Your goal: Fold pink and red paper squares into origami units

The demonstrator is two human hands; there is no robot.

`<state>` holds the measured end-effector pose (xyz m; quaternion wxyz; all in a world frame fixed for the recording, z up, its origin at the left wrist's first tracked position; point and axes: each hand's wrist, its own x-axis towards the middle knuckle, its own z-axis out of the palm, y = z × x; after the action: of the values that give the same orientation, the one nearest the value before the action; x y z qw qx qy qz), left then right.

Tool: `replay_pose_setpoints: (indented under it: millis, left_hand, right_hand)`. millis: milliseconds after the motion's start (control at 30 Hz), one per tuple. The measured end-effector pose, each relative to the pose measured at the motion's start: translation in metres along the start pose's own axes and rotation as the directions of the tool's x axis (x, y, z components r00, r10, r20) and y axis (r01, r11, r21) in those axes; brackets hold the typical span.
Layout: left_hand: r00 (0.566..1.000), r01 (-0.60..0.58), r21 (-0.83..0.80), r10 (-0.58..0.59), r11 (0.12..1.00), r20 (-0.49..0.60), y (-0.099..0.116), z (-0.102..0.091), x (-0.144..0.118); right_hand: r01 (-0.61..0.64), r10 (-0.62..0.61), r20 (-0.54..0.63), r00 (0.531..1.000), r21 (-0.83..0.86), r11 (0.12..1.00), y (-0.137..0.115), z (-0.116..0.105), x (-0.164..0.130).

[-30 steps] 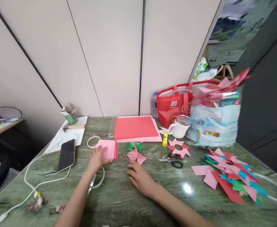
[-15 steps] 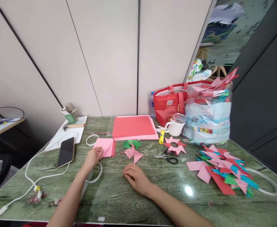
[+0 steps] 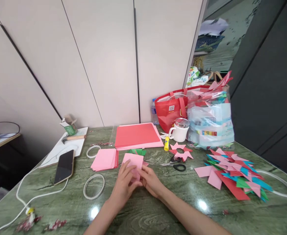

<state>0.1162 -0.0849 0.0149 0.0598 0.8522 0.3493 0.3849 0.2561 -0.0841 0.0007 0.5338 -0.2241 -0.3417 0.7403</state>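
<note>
A pink paper square (image 3: 134,159) is held up between both hands in the middle of the table. My left hand (image 3: 125,179) grips its left side, fingers across the face and thumb at the bottom. On the right edge, my right hand (image 3: 150,179) pinches the same sheet. Just behind it lie green folded paper (image 3: 138,151) and a pink folded piece, mostly covered by the sheet. To the left rests a stack of pink and red paper squares (image 3: 104,159), with a white ring (image 3: 93,186) in front of it.
Scissors (image 3: 175,164), a glue stick (image 3: 166,143), a paper star ring (image 3: 181,152) and a white mug (image 3: 180,130) stand or lie to the right. Farther right is a pile of folded paper (image 3: 236,173). A phone (image 3: 64,167) lies left; large red sheets (image 3: 137,135) lie behind.
My left hand has taken a pink square from the stack and brought it right to the middle. My right hand has closed on its edge. The view has shifted slightly.
</note>
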Motion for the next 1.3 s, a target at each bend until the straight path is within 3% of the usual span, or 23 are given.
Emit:
replay_pose_setpoints:
  millis: [67, 100, 167, 233, 300, 367, 467, 600, 733, 833, 933, 1033, 1167, 1233, 1300]
  left_hand:
    - [0.990, 0.125, -0.104, -0.132, 0.987, -0.055, -0.008, -0.003, 0.007]
    - [0.965, 0.219, -0.167, -0.239, 0.961, -0.111, -0.012, -0.006, 0.012]
    - [0.862, 0.411, -0.347, -0.484, 0.843, -0.154, -0.022, -0.012, 0.024]
    - [0.737, 0.552, -0.582, -0.676, 0.597, 0.007, -0.028, -0.014, 0.033]
    - [0.655, 0.648, -0.695, -0.693, 0.311, 0.300, -0.032, -0.011, 0.035]
    - [0.591, 0.699, -0.708, -0.638, 0.099, 0.494, -0.034, -0.006, 0.033]
    - [0.548, 0.682, -0.726, -0.601, -0.081, 0.582, -0.035, -0.001, 0.026]
    - [0.511, 0.639, -0.734, -0.586, -0.231, 0.629, -0.041, -0.005, 0.024]
    - [0.473, 0.644, -0.718, -0.599, -0.265, 0.646, -0.047, -0.003, 0.025]
    - [0.462, 0.675, -0.701, -0.609, -0.231, 0.645, -0.049, 0.002, 0.023]
    - [0.527, 0.669, -0.721, -0.570, -0.180, 0.631, -0.046, 0.005, 0.022]
    - [0.605, 0.623, -0.754, -0.482, -0.208, 0.633, -0.041, 0.005, 0.024]
    - [0.707, 0.541, -0.818, -0.422, -0.196, 0.568, -0.036, 0.005, 0.025]
    - [0.722, 0.558, -0.821, -0.417, -0.122, 0.552, -0.034, 0.006, 0.025]
    - [0.698, 0.606, -0.795, -0.470, -0.014, 0.540, -0.033, 0.007, 0.024]
  right_hand:
    - [0.028, -0.029, -0.076, 0.997, -0.016, 0.999, 0.002, -0.003, 0.003]
    - [0.041, -0.045, -0.112, 0.993, -0.040, 0.998, 0.003, -0.006, 0.006]
    - [0.078, -0.099, -0.184, 0.978, -0.119, 0.990, 0.003, -0.012, 0.009]
    - [0.117, -0.165, -0.211, 0.963, -0.222, 0.968, 0.002, -0.017, 0.011]
    - [0.137, -0.203, -0.210, 0.956, -0.291, 0.947, 0.000, -0.019, 0.010]
    - [0.145, -0.227, -0.219, 0.949, -0.337, 0.930, -0.001, -0.019, 0.009]
    - [0.151, -0.266, -0.238, 0.934, -0.410, 0.900, -0.002, -0.019, 0.007]
    - [0.157, -0.331, -0.208, 0.920, -0.577, 0.801, -0.002, -0.021, 0.007]
    - [0.223, -0.332, -0.050, 0.942, -0.649, 0.728, 0.002, -0.021, 0.008]
    - [0.203, -0.312, -0.030, 0.950, -0.700, 0.684, 0.003, -0.019, 0.006]
    - [0.165, -0.316, -0.082, 0.945, -0.714, 0.680, 0.000, -0.018, 0.006]
    - [0.160, -0.394, -0.172, 0.903, -0.717, 0.679, -0.005, -0.020, 0.007]
    - [0.067, -0.374, -0.346, 0.861, -0.651, 0.756, -0.006, -0.026, 0.009]
    - [0.048, -0.352, -0.382, 0.855, -0.615, 0.787, -0.004, -0.028, 0.009]
    - [0.049, -0.349, -0.385, 0.854, -0.609, 0.792, -0.002, -0.028, 0.009]
